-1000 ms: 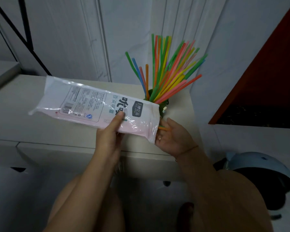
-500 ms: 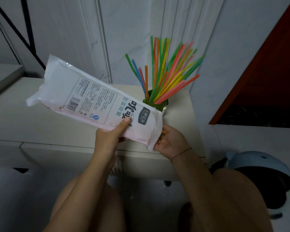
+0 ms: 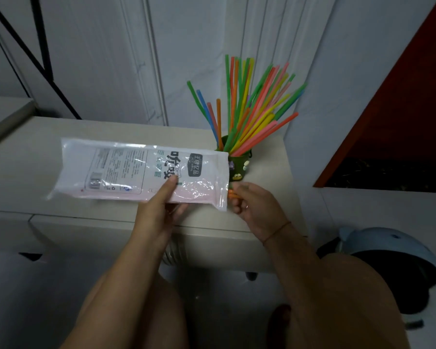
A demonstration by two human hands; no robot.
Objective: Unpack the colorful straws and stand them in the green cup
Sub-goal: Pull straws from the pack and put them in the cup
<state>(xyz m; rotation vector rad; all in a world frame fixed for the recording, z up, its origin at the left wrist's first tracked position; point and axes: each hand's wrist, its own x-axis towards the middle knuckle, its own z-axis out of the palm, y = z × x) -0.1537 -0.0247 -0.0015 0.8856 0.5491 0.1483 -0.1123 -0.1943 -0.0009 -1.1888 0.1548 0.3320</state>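
Observation:
My left hand [image 3: 159,210] pinches the lower edge of a white plastic straw bag [image 3: 141,172], held level over the cream cabinet top [image 3: 23,162]. At the bag's open right end, my right hand [image 3: 254,205] pinches the tips of orange straws [image 3: 232,194] sticking out of it. Behind the bag's right end stands the green cup [image 3: 239,165], partly hidden by the bag. Many colorful straws [image 3: 249,107] fan out upward from it in green, orange, yellow, pink and blue.
The cabinet top ends at a white wall [image 3: 337,71] right of the cup. A dark red panel [image 3: 400,109] stands farther right. A light blue lidded bin [image 3: 388,250] sits on the floor at lower right. Black metal rods [image 3: 43,54] cross the upper left.
The bag's left end has dropped from a raised tilt to about level. My right hand has shifted from under the bag's end to its opening and now pinches orange straw tips.

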